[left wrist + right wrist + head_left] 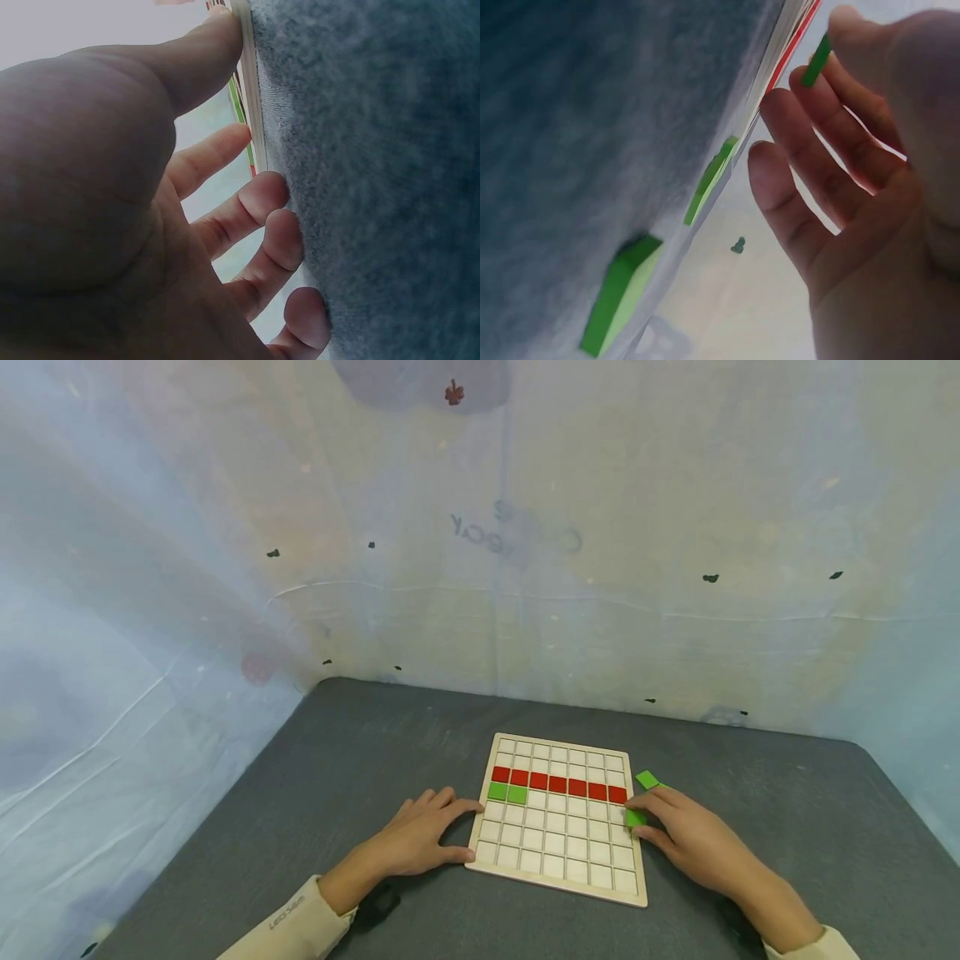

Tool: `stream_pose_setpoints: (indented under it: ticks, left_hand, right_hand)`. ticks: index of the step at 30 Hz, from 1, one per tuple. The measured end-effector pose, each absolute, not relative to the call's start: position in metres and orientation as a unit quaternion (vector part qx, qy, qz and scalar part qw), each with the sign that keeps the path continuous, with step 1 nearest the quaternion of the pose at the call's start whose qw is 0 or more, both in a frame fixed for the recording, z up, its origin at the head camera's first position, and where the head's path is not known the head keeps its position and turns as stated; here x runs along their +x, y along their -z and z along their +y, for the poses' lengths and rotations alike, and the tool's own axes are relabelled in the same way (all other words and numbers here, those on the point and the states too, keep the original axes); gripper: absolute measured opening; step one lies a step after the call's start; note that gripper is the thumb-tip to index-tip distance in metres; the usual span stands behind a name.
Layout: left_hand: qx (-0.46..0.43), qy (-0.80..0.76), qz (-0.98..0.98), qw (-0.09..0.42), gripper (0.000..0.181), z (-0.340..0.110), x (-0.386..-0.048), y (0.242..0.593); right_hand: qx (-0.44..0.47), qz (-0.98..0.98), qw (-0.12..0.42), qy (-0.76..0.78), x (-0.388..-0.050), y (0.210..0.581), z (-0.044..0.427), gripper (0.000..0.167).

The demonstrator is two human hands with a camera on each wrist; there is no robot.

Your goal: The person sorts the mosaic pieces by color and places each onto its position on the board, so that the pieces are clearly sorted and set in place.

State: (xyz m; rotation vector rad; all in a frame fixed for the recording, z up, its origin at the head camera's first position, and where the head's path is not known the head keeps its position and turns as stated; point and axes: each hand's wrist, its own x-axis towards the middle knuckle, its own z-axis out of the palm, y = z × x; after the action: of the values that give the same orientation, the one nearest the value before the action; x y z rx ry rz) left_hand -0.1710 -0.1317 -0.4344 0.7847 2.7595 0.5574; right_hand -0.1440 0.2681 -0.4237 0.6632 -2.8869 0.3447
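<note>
A square wooden grid board (555, 883) lies on the dark table. A full row of red tiles (557, 784) crosses it, with two green tiles (517, 795) below at the left end. My left hand (416, 835) touches the board's left edge with the tips of thumb and index finger; in the left wrist view its other fingers (281, 240) are loosely bent. At the board's right edge, my right hand (701, 843) pinches a green tile (635, 818) between thumb and fingers. That held tile (817, 60) appears edge-on in the right wrist view.
Beyond my right hand, a loose green tile (647, 780) lies on the table (375, 743) beside the board. Two loose green tiles (622, 292) show in the right wrist view. A pale printed sheet (600, 610) hangs behind the table and along its sides.
</note>
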Motion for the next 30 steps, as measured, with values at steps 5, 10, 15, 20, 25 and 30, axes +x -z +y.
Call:
stream_pose_setpoints:
  ticks: [5, 10, 15, 20, 25, 30]
  left_hand:
    - [0.265, -0.188, 0.94, 0.109, 0.064, -0.132, -0.171, 0.434]
    - [0.267, -0.189, 0.939, 0.107, 0.064, -0.133, -0.171, 0.435]
    - [0.269, -0.192, 0.938, 0.106, 0.064, -0.133, -0.171, 0.435]
    - [0.272, -0.189, 0.938, 0.105, 0.064, -0.133, -0.171, 0.435]
    - [0.274, -0.19, 0.937, 0.107, 0.063, -0.133, -0.17, 0.435]
    - [0.271, -0.192, 0.937, 0.109, 0.063, -0.133, -0.17, 0.434]
  right_hand:
    - [0.236, -0.962, 0.079, -0.112, -0.146, 0.423, 0.261, 0.033]
    - [0.247, -0.96, 0.077, -0.108, -0.147, 0.42, 0.256, 0.032]
    - [0.261, -0.955, 0.102, -0.097, -0.152, 0.42, 0.249, 0.032]
    - [0.284, -0.944, 0.139, -0.092, -0.159, 0.42, 0.241, 0.031]
    - [0.292, -0.94, 0.148, -0.093, -0.164, 0.417, 0.232, 0.033]
    - [0.289, -0.944, 0.118, -0.104, -0.168, 0.413, 0.223, 0.032]
